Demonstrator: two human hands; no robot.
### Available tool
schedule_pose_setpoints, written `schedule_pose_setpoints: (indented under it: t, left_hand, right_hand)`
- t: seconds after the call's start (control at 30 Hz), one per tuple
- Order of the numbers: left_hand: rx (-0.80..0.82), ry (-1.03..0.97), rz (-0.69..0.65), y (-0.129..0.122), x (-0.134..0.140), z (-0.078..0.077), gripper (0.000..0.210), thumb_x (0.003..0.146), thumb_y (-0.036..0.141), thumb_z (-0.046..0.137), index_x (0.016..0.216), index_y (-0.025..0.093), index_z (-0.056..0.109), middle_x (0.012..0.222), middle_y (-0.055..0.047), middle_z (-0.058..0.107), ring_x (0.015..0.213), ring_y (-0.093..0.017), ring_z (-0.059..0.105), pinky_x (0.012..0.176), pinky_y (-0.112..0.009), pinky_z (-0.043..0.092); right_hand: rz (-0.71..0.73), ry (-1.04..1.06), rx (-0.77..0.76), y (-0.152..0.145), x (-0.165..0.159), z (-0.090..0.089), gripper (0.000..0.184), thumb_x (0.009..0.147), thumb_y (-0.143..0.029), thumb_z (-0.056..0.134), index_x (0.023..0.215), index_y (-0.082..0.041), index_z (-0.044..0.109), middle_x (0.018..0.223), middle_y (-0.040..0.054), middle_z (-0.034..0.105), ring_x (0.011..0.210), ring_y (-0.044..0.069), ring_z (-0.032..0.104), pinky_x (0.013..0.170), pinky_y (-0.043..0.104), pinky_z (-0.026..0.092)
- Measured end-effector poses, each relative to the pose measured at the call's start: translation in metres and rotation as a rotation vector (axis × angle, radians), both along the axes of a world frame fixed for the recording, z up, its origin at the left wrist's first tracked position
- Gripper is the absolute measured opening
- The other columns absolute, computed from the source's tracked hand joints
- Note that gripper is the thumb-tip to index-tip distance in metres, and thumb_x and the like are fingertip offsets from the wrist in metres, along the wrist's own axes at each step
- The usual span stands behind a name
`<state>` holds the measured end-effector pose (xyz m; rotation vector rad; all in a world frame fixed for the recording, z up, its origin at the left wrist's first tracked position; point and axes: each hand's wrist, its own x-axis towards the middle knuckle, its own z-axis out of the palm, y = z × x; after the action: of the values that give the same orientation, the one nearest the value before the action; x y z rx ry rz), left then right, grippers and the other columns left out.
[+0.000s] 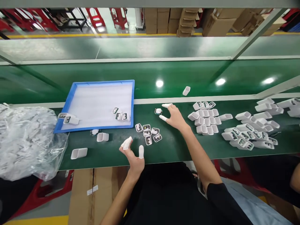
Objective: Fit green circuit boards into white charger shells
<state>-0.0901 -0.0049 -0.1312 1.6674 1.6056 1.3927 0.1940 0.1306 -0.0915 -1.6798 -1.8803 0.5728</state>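
Note:
My right hand [173, 116], with white covers on its fingertips, reaches over the green bench. Its thumb and finger are spread beside a small circuit board with a white round part [158, 111], apart from it. My left hand [134, 156] is near the bench's front edge, thumb and covered fingers apart, holding nothing. Just beyond it stand several white housings with parts inside [147, 133]. Left of that hand lie an empty white housing [103, 137], another white housing [79, 153] and a second small board with a white part [94, 132].
A blue-rimmed tray [134, 103] holds several white housings. Clear plastic bags [30, 140] are heaped at the left. White housings stand in groups [206, 120] and lie farther right [250, 136]. One housing [186, 91] sits on the green strip behind. Another person's arm [295, 176] shows at right.

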Motion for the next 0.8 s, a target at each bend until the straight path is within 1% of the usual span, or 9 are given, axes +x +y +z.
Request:
schedule_pose_setpoints:
  t: [0.1,0.17,0.27,0.37,0.47,0.57,0.63,0.7,0.8]
  left_hand:
    - [0.098,0.056,-0.031,-0.004,0.003,0.025,0.056,0.107,0.031,0.072,0.160,0.027,0.053,0.150,-0.017,0.047,0.146,-0.033,0.048,0.123,-0.058,0.055]
    - [0.156,0.072,-0.071,0.012,0.006,0.050,0.052,0.105,0.031,0.075,0.155,0.027,0.059,0.145,-0.015,0.052,0.143,-0.033,0.051,0.121,-0.056,0.055]
    - [0.149,0.100,-0.198,0.071,0.023,0.088,0.030,0.108,0.034,0.072,0.137,0.026,0.070,0.126,-0.010,0.066,0.129,-0.029,0.061,0.119,-0.052,0.054]
    - [-0.041,0.063,-0.409,0.162,0.068,0.107,0.016,0.111,0.038,0.067,0.120,0.025,0.072,0.113,-0.005,0.072,0.105,-0.022,0.070,0.103,-0.041,0.059]
    - [-0.201,0.211,-0.584,0.249,0.137,0.097,0.028,0.102,0.031,0.075,0.128,0.022,0.069,0.117,-0.006,0.071,0.107,-0.023,0.070,0.106,-0.042,0.057]
    - [-0.313,0.315,-0.746,0.306,0.202,0.075,0.058,0.081,0.026,0.094,0.133,0.017,0.068,0.140,-0.015,0.064,0.113,-0.026,0.069,0.106,-0.043,0.058]
    - [-0.337,0.328,-0.802,0.326,0.231,0.064,0.063,0.072,0.024,0.100,0.127,0.015,0.070,0.140,-0.016,0.064,0.112,-0.028,0.069,0.104,-0.043,0.059]
    - [-0.348,0.334,-0.833,0.338,0.248,0.060,0.049,0.074,0.021,0.097,0.115,0.015,0.071,0.127,-0.014,0.070,0.106,-0.027,0.070,0.102,-0.043,0.059]
    - [-0.329,0.314,-0.833,0.337,0.248,0.066,0.029,0.081,0.018,0.091,0.100,0.017,0.069,0.104,-0.009,0.073,0.095,-0.024,0.067,0.100,-0.043,0.059]
  right_hand:
    - [0.044,0.061,-0.044,0.033,-0.006,-0.010,0.042,0.090,-0.032,0.089,0.128,-0.019,0.078,0.138,0.0168,0.071,0.133,0.039,0.063,0.123,0.059,0.048]
    - [0.028,0.155,-0.033,0.041,-0.009,-0.016,0.023,0.085,-0.027,0.089,0.105,-0.021,0.080,0.122,0.0132,0.074,0.121,0.035,0.066,0.118,0.055,0.051]
    - [-0.048,0.280,-0.010,0.029,0.000,-0.022,0.020,0.087,-0.037,0.088,0.095,-0.021,0.078,0.099,0.0069,0.073,0.095,0.026,0.068,0.098,0.046,0.060]
    - [-0.175,0.425,0.027,0.001,0.017,-0.023,0.041,0.103,-0.058,0.070,0.117,-0.020,0.078,0.097,0.0055,0.076,0.083,0.021,0.069,0.083,0.040,0.063]
    - [-0.310,0.639,0.094,-0.026,0.030,-0.018,0.055,0.110,-0.067,0.056,0.137,-0.022,0.073,0.107,0.0071,0.080,0.087,0.020,0.073,0.084,0.040,0.066]
    - [-0.412,0.964,0.161,-0.040,0.034,-0.013,0.054,0.097,-0.069,0.078,0.129,-0.025,0.077,0.108,0.0069,0.082,0.087,0.021,0.076,0.088,0.044,0.069]
    - [-0.419,1.077,0.180,-0.042,0.036,-0.010,0.052,0.090,-0.065,0.089,0.123,-0.026,0.079,0.110,0.0070,0.083,0.090,0.022,0.078,0.091,0.046,0.071]
    - [-0.384,1.103,0.190,-0.040,0.040,-0.006,0.048,0.089,-0.058,0.093,0.123,-0.027,0.080,0.111,0.0068,0.083,0.095,0.023,0.080,0.096,0.049,0.072]
    - [-0.283,1.118,0.255,-0.031,0.055,0.006,0.045,0.088,-0.048,0.097,0.126,-0.030,0.080,0.116,0.0060,0.084,0.099,0.024,0.083,0.096,0.048,0.073]
